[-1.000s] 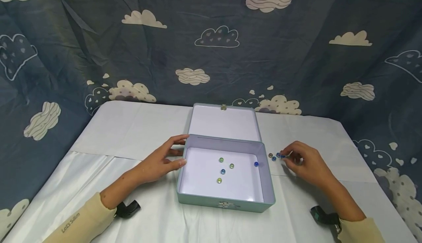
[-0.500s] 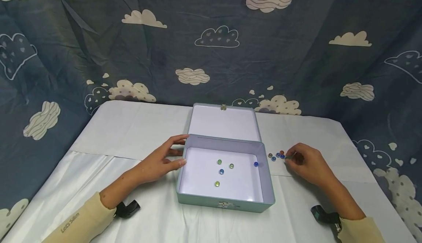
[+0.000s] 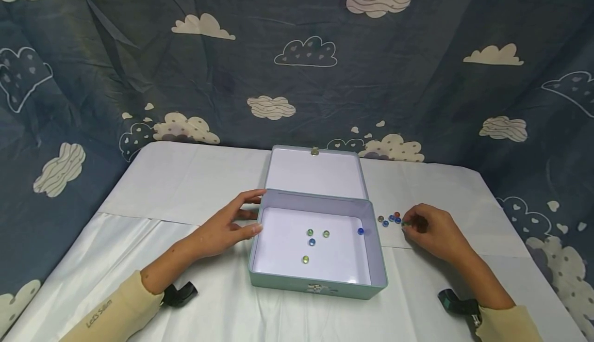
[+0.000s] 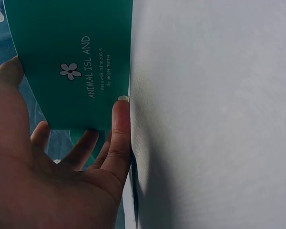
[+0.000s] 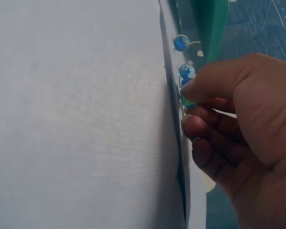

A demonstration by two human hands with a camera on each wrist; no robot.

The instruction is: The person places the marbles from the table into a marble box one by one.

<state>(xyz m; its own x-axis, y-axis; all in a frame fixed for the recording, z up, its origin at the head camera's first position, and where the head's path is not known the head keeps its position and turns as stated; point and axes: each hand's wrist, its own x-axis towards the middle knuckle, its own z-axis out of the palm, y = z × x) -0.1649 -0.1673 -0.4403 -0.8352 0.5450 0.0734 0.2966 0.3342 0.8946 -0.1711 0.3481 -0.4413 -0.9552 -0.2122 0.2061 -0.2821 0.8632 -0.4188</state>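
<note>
My left hand (image 3: 226, 230) rests against the left wall of a green tin box (image 3: 278, 281), its fingers extended. In the left wrist view the fingers (image 4: 117, 152) touch the green wall, which bears printed lettering. Inside the box lie several glass marbles, among them a green one (image 3: 310, 232), a light blue one (image 3: 312, 242), a yellow-green one (image 3: 305, 259) and a dark blue one (image 3: 360, 231). Right of the box, my right hand (image 3: 431, 230) pinches a green marble (image 5: 187, 102) between thumb and fingers, close to the white tabletop.
Beside the right hand sits a loose cluster of marbles: a red one (image 3: 396, 215), several blue ones (image 3: 385, 223) and a brownish one (image 3: 380, 218). The box's lid (image 3: 315, 174) lies open behind it. A dark cloud-patterned cloth (image 3: 297, 84) hangs behind the table.
The right hand has drawn slightly right and toward me, exposing the red marble. In the box, a green marble has rolled toward me and the yellow-green one toward me and left. The left hand stays put.
</note>
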